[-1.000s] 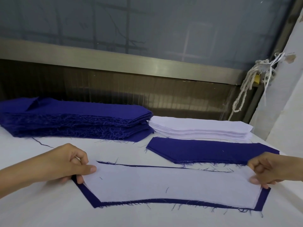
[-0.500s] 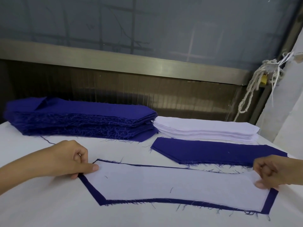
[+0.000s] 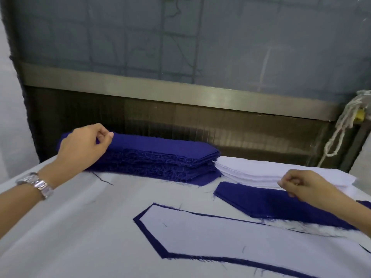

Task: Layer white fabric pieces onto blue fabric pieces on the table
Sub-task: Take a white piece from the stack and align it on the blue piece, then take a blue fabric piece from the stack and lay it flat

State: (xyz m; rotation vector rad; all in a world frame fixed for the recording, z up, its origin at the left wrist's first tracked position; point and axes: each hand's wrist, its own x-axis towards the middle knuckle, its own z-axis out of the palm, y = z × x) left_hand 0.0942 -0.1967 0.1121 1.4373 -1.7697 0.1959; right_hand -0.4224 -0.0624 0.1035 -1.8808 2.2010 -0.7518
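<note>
Both hands have left the layered pair since a sec ago: L hand (image 3: 86, 146) is now up at the left end of the stack of dark blue frayed fabric pieces (image 3: 160, 159), and R hand (image 3: 301, 184) is at the near edge of the stack of white fabric pieces (image 3: 251, 170). L thumb and forefinger are curled and pinch the top layer of the blue stack at its corner, other fingers tucked under. R fingers are curled tight w/ tips at the white stack's edge, just above the loose dark blue fabric piece (image 3: 271, 203) — can't tell if they've got a sheet or nothing. White fabric piece (image 3: 241, 243) lies flat on the blue fabric piece (image 3: 150, 236) under it, blue showing as a thin border round it — near me on the white-covered table (image 3: 70, 227), apart from both hands. Blue and white stacks touch, side by side at the table's far edge. Silver wristwatch (image 3: 36, 184) on my L wrist; knotted white rope (image 3: 341, 129) hangs at far right.
</note>
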